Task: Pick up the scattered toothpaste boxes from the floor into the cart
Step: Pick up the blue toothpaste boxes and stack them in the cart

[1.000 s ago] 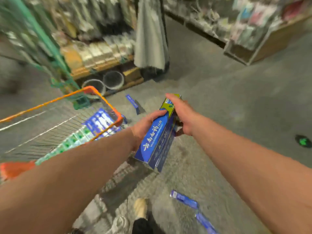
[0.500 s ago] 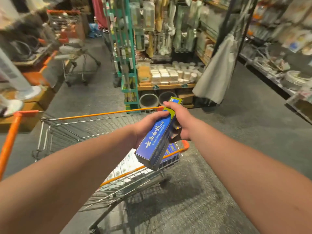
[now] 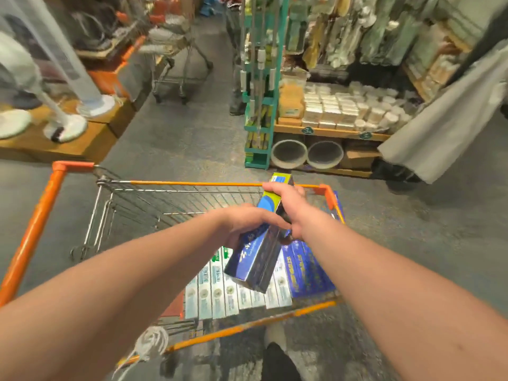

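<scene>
Both hands hold a stack of long blue toothpaste boxes [image 3: 257, 259] above the inside of the orange-rimmed wire cart [image 3: 192, 184]. My left hand [image 3: 247, 222] grips the stack's near left side. My right hand [image 3: 286, 206] clasps its far end, where a yellow-green band shows. Down in the cart lie a row of white and green toothpaste boxes [image 3: 220, 290] and several dark blue boxes [image 3: 308, 273] against the right wall. No boxes show on the floor in this view.
A green display rack [image 3: 261, 86] and a wooden shelf with white packs [image 3: 338, 111] stand beyond the cart, two round tubs [image 3: 288, 154] below. A second cart [image 3: 176, 64] is further back. A wooden platform with fan bases [image 3: 63, 130] is left. My shoe [image 3: 275, 336] is by the cart's near rim.
My view swung from the floor up and left to the cart. The held boxes have travelled from above the floor, past the cart's right rim, to over its inside.
</scene>
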The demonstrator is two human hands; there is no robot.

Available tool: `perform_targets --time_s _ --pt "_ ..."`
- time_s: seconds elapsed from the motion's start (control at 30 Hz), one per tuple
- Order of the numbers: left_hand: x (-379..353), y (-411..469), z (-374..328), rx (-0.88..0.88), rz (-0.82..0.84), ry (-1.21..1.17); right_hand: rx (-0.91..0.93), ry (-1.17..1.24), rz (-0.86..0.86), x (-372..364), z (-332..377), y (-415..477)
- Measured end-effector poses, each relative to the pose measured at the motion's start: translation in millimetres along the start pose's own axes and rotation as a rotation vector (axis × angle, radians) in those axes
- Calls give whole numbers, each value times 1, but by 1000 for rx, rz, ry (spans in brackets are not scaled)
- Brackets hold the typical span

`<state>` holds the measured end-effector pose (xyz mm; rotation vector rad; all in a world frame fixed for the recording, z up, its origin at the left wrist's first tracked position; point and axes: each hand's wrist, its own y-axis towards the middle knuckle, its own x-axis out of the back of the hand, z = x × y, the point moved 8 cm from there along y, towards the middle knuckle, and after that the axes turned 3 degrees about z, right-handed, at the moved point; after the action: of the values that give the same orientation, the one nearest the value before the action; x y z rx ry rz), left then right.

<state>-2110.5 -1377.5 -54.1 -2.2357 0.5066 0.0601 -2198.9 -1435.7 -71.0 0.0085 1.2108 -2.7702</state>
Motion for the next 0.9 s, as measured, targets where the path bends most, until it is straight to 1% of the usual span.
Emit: perform_targets --time_s 0.1,0.17,0.23,0.33,0.43,0.53,0.6,0.67,0.8,0.9 --pt "48 12 11 -37 -208 -138 -19 -74 79 -42 0 42" --pt "81 15 24 -39 -331 -184 -21 -127 129 -74 -5 67" --pt "111 13 43 -46 -435 -235 -63 -180 202 -108 -20 87" --pt "156 11 76 -61 -576 -341 -160 -189 277 -150 -51 111" --pt "193 23 121 1 -621 -452 -175 -205 313 -184 -85 142" --pt "216 42 162 69 -596 -572 -164 -363 283 -205 -135 195" --pt "230 57 194 120 -587 -595 -159 -463 279 -210 -162 223" --pt "245 73 225 173 -609 -601 -136 -578 255 -210 -170 226" --pt "258 89 256 235 -698 -532 -28 -841 199 -206 -199 250" --pt "260 106 283 293 -741 -481 -39 -1045 132 -200 -223 265"
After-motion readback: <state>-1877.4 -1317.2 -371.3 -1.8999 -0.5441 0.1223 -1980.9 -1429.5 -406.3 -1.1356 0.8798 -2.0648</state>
